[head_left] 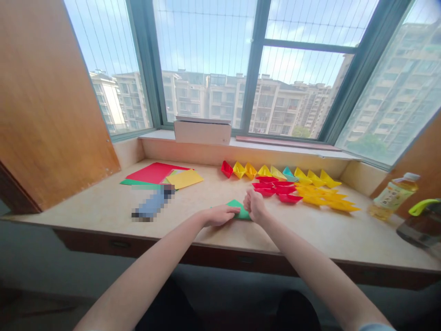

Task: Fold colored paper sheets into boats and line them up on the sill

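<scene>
A folded sheet of green paper (243, 212) lies on the tabletop in front of me, its top coming to a point. Across its left side rests my left hand (222, 215), flat with the fingers stretched out over the paper. My right hand (253, 203) is curled into a fist at the paper's right edge, touching it; nothing shows in the fist. Just beyond the right hand sit several red folded paper boats (290, 198). Yellow folded paper boats (339, 202) are grouped to their right.
Behind them stands a row of opened boats, mostly yellow (264, 172), with a red one (226, 169) and a turquoise one (288, 174). Left are red sheets (151, 174), yellow paper (186, 179) and a pixelated object (153, 204). A bottle (391, 197) and dark jug (422, 225) stand right.
</scene>
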Motion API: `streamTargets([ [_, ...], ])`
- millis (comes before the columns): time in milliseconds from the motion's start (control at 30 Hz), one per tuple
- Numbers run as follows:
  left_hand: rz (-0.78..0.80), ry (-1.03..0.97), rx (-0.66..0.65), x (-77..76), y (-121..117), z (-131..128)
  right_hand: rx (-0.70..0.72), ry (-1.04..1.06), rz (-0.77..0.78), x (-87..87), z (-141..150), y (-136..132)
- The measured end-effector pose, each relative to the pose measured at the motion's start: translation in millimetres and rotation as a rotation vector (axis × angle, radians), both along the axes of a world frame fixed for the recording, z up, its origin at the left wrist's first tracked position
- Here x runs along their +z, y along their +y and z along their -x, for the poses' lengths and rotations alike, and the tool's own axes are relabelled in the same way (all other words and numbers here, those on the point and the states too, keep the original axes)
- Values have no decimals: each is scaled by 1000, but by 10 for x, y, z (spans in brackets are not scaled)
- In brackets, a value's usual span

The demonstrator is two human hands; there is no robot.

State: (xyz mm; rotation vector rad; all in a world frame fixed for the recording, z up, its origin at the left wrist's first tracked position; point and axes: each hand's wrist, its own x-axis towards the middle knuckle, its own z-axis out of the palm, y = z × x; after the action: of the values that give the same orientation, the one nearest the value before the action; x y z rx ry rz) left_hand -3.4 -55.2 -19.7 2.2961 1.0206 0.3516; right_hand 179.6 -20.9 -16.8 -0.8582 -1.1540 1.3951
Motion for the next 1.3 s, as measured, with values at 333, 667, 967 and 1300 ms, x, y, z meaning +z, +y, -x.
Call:
streamTargets([
  [333,-204,-137,541,18,460,-78,0,-40,138,-321,80,-52],
  [667,-234,209,569,-306,601,-284,-77,105,12,23,-7,42],
  [967,-256,322,523,-307,588,-318,-19,55,9,11,50,-55],
  [1300,-237,324,527,-257,588,-317,69,15,60,-118,135,-66],
])
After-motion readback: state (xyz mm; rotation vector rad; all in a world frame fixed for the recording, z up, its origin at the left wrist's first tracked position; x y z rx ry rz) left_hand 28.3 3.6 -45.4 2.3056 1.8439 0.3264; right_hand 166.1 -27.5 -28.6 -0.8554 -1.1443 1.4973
